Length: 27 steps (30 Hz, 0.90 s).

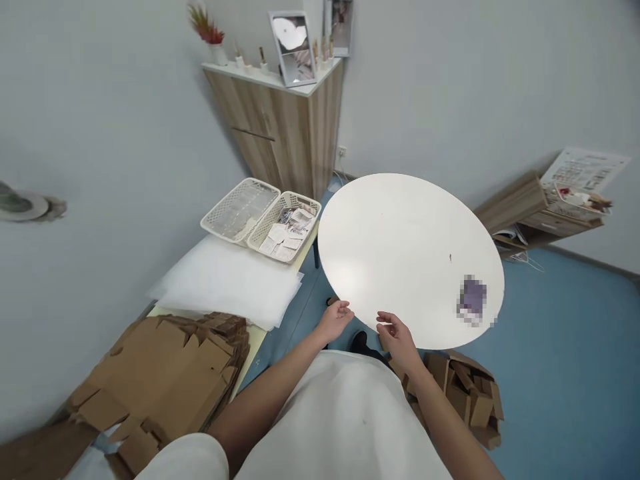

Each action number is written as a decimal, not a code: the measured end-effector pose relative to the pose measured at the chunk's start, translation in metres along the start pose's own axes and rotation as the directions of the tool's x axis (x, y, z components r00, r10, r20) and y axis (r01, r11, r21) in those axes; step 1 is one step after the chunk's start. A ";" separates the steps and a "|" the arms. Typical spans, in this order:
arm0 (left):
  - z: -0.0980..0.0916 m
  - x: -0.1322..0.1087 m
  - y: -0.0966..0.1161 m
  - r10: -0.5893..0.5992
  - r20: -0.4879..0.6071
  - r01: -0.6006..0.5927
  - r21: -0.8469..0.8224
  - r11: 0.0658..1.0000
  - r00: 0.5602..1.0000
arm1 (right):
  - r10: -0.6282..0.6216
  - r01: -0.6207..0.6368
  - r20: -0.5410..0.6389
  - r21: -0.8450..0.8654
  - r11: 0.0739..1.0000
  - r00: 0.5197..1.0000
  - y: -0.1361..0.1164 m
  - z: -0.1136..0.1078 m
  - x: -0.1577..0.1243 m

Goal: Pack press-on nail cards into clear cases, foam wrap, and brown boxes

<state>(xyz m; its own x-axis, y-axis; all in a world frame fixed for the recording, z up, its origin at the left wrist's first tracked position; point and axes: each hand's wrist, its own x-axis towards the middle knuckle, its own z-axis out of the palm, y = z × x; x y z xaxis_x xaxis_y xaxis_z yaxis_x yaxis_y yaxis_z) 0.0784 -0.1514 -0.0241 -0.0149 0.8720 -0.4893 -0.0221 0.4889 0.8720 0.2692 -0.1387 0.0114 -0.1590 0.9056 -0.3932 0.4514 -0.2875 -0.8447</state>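
Observation:
My left hand (336, 323) hangs by the near left edge of a round white table (395, 233), its fingers slightly bent and nothing in them. Across a small gap, my right hand (399, 337) is at the table's near edge, with fingers loosely curled and apart, also holding nothing. Towards the right side of the tabletop lies a purple item (473, 297), blurred into blocks so its kind is hidden. A tiny dark thing (450, 258) lies farther back, too small to name.
On a side table at left are flattened cardboard boxes (160, 370), white foam-like sheets (230, 277), a white basket (235, 210) and another basket (255, 237) of small cards. A carton (470, 393) of cardboard pieces stands at lower right. A wooden cabinet (280, 120) fills the corner.

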 end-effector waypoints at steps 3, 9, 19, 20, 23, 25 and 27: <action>-0.021 -0.009 0.005 -0.024 -0.075 0.023 -0.016 1.000 0.997 | -0.006 0.009 0.109 -0.025 1.000 0.994 -0.015 0.019 0.011; -0.054 -0.026 -0.009 -0.085 -0.233 0.065 -0.091 0.994 0.969 | 0.001 0.025 0.302 -0.083 0.996 0.953 -0.036 0.048 0.033; -0.078 -0.025 -0.001 -0.200 -0.393 0.144 -0.167 0.975 0.898 | -0.033 0.081 0.516 -0.070 0.994 0.856 -0.056 0.084 0.088; -0.079 -0.023 0.002 -0.199 -0.390 0.144 -0.165 0.976 0.899 | -0.034 0.080 0.532 -0.064 0.995 0.846 -0.058 0.086 0.095; -0.083 -0.014 0.008 -0.167 -0.392 0.117 -0.149 0.982 0.905 | -0.028 0.071 0.561 -0.055 0.996 0.827 -0.064 0.089 0.115; -0.087 -0.011 0.008 -0.158 -0.411 0.105 -0.150 0.983 0.898 | -0.015 0.056 0.561 -0.056 0.997 0.828 -0.068 0.090 0.124; -0.091 -0.010 0.009 -0.163 -0.429 0.099 -0.168 0.981 0.889 | 0.000 0.039 0.564 -0.058 0.998 0.826 -0.071 0.092 0.130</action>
<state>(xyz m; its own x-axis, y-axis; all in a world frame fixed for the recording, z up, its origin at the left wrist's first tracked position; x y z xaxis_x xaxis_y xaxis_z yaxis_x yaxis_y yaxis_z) -0.0122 -0.1576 -0.0129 -0.4385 0.6850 -0.5818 -0.1907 0.5617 0.8051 0.1359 -0.0288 -0.0127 -0.6266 0.5718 -0.5296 0.4948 -0.2331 -0.8372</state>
